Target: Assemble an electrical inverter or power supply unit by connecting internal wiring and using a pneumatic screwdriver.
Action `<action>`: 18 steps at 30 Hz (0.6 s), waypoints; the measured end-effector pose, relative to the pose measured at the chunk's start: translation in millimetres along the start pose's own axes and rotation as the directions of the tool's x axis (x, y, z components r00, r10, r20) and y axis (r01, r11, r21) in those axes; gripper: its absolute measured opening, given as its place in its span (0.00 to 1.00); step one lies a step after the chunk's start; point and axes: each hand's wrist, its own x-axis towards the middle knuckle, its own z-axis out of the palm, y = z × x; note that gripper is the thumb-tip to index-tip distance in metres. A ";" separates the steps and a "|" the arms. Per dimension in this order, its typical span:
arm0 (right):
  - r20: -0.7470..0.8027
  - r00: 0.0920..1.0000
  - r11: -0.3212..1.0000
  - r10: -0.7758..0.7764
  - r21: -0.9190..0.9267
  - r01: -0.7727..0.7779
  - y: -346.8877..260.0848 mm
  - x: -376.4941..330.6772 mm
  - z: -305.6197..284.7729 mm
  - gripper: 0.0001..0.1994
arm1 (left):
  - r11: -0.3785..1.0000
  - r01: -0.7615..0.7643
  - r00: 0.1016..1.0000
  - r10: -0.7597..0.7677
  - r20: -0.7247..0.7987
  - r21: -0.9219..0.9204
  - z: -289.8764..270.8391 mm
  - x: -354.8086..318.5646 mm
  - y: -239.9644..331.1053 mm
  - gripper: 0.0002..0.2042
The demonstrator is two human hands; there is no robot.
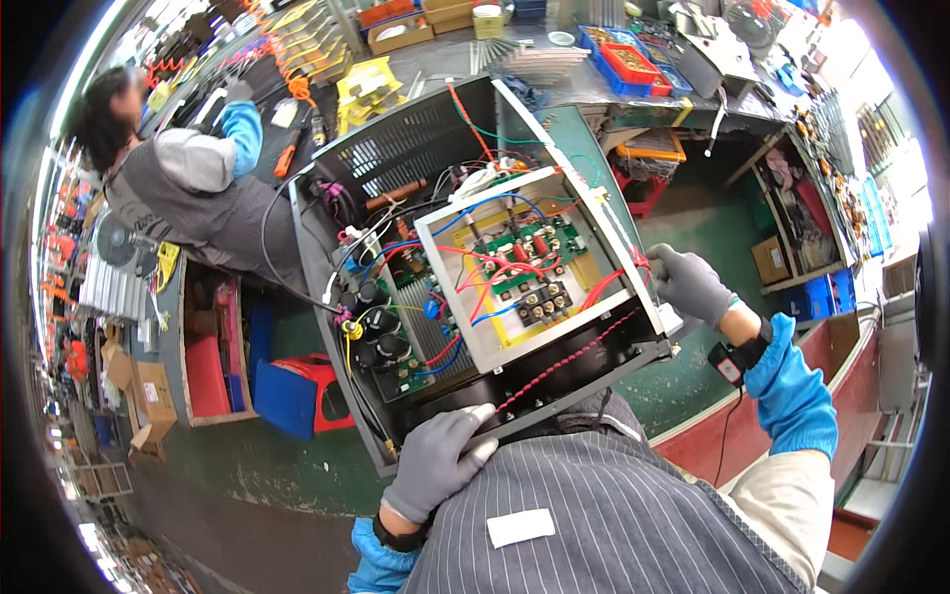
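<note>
An open black metal equipment case (406, 148) stands in front of me, its circuit boards and wiring exposed. Inside it, a silver metal frame (485, 361) surrounds a green circuit board (515, 257). My left hand (440, 463), in a grey glove, grips the near edge of the case, fingers over the rim. A twisted red wire (564, 366) runs along the near side and reaches those fingertips. At the right side of the case, my gloved right hand (693, 284) pinches red wires (641, 259); its fingertips are partly hidden. Black capacitors (379, 337) sit at the left inside.
A co-worker (198, 188) stands at a bench on the left, near an orange-handled tool (287, 158). Blue and red parts bins (628, 64) are on the far bench. A blue panel (287, 399) leans by a red stool (332, 391). A cable hangs from my right wrist device (725, 366).
</note>
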 end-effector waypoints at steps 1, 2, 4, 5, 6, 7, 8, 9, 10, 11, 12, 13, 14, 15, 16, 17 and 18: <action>-0.003 1.000 0.999 -0.031 -0.014 0.031 -4.9 -1.2 -0.6 0.22 | 1.000 0.015 1.000 -0.015 -0.008 -0.007 -2.2 -0.3 0.8 0.20; 0.002 0.999 0.999 -0.047 -0.020 0.047 -10.4 -4.8 -1.6 0.22 | 1.000 0.025 0.999 -0.026 -0.022 -0.006 -6.0 0.3 1.6 0.20; -0.311 0.941 0.987 -0.134 0.048 0.156 -24.3 -18.9 -11.0 0.19 | 0.999 -0.022 0.991 0.027 -0.133 0.045 -19.2 1.8 4.4 0.19; -0.373 0.920 0.979 -0.120 0.109 0.172 -36.0 -25.5 -15.8 0.19 | 1.000 -0.002 0.985 0.002 -0.175 0.000 -31.1 1.8 8.4 0.18; -0.375 0.919 0.980 -0.126 0.097 0.174 -42.8 -31.4 -15.2 0.19 | 1.000 -0.006 0.980 0.001 -0.199 -0.027 -47.0 5.8 15.3 0.17; -0.403 0.908 0.972 -0.113 0.143 0.185 -50.7 -36.5 -15.0 0.19 | 0.992 0.006 0.971 -0.035 -0.238 -0.122 -63.3 6.5 21.3 0.18; -0.432 0.897 0.963 -0.096 0.186 0.193 -57.4 -42.7 -14.4 0.19 | 0.976 0.008 0.960 -0.069 -0.270 -0.220 -77.1 8.4 30.1 0.18; -0.509 0.848 0.944 -0.147 0.182 0.274 -57.9 -43.5 -2.7 0.19 | 0.910 0.023 0.944 -0.156 -0.290 -0.415 -90.3 13.2 46.0 0.20; -0.547 0.829 0.900 -0.119 0.293 0.322 -62.7 -43.6 10.8 0.18 | 0.804 0.026 0.925 -0.245 -0.290 -0.595 -104.0 17.7 63.5 0.22; -0.562 0.818 0.913 -0.124 0.258 0.316 -60.7 -43.5 21.9 0.17 | 0.731 -0.028 0.920 -0.247 -0.303 -0.681 -115.1 24.1 80.1 0.23; -0.577 0.806 0.926 -0.130 0.221 0.307 -57.7 -45.2 26.9 0.16 | 0.647 -0.083 0.916 -0.249 -0.313 -0.758 -125.2 32.0 96.1 0.23; -0.576 0.805 0.928 -0.141 0.207 0.311 -58.9 -43.4 25.9 0.16 | 0.644 -0.104 0.932 -0.203 -0.300 -0.758 -135.9 37.8 113.8 0.23; -0.578 0.804 0.933 -0.139 0.195 0.302 -58.6 -45.0 26.5 0.15 | 0.639 -0.123 0.950 -0.147 -0.277 -0.759 -143.9 45.1 127.9 0.22; -0.559 0.824 0.941 -0.093 0.221 0.256 -56.1 -47.3 27.2 0.15 | 0.615 -0.101 0.959 -0.149 -0.242 -0.782 -146.3 52.3 147.1 0.21; -0.551 0.830 0.941 -0.087 0.227 0.249 -56.7 -46.8 27.4 0.15 | 0.601 -0.079 0.962 -0.163 -0.218 -0.795 -149.0 53.8 161.2 0.19; -0.540 0.834 0.935 -0.110 0.227 0.271 -57.6 -45.2 27.6 0.15 | 0.640 -0.247 0.961 0.062 -0.271 -0.727 -151.3 58.1 157.7 0.22; -0.531 0.838 0.932 -0.125 0.226 0.282 -57.5 -44.1 27.0 0.15 | 0.634 -0.415 0.910 0.292 -0.296 -0.652 -152.9 62.0 152.4 0.29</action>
